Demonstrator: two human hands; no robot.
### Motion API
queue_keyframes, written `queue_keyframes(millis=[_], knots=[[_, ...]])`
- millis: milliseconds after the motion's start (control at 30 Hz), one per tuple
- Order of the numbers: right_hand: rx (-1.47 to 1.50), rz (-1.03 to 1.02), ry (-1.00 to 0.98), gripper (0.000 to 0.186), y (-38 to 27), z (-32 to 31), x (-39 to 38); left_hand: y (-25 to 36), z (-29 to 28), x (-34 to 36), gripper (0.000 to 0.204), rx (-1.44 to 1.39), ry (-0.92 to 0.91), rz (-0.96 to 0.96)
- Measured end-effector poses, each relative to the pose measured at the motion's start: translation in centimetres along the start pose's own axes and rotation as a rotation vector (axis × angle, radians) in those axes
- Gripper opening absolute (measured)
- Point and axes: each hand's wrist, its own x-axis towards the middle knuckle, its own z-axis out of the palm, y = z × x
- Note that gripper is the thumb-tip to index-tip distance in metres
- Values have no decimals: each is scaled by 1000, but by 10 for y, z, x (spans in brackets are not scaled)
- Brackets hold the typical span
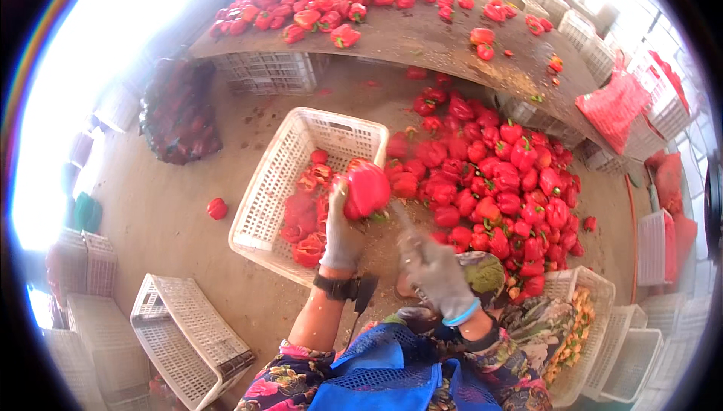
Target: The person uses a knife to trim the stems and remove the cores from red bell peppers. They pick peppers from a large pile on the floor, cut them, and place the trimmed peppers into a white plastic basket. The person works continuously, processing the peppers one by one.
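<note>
My gloved left hand [340, 232] grips a large red bell pepper [367, 187], held up over a white plastic crate [256, 196] that contains red peppers [300, 215], some of them cut. My gloved right hand [429, 268], to the right and lower, is closed on a knife [401, 215], whose blurred blade points up toward the pepper's green stem end. A large pile of whole red peppers [508, 178] lies on the floor to the right of the crate.
A long board [407, 35] across the back bears many peppers. A dark mesh sack [178, 110] sits at left, near a loose pepper [217, 208]. An upended crate [162, 305] lies lower left; a crate of yellowish scraps [572, 336] stands lower right. Stacked crates [655, 102] and red sacks line the right.
</note>
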Motion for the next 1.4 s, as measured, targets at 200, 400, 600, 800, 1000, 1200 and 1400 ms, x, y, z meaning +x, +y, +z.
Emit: queue_keyframes(millis=[200, 400, 600, 800, 1000, 1200, 1400], knots=[[459, -522, -170, 57, -17, -40, 32, 15, 29, -50, 57, 217, -288, -172], [411, -394, -256, 59, -25, 1, 27, 62, 13, -66, 62, 604, -230, -214], [455, -421, -157, 43, -21, 31, 37, 40, -9, -85, 44, 67, 86, -90], [499, -381, -176, 36, 1, 34, 38, 2, -30, -95, 46, -60, 141, -64], [573, -399, -125, 27, 9, 46, 44, 3, -51, -97, 45, -299, 15, 3], [973, -50, -23, 35, -11, 54, 82, 53, -55, -70, 57, -514, -62, 101], [351, -534, -103, 76, -71, 21, 84, 78, -38, -69, 58, -396, 51, -49]])
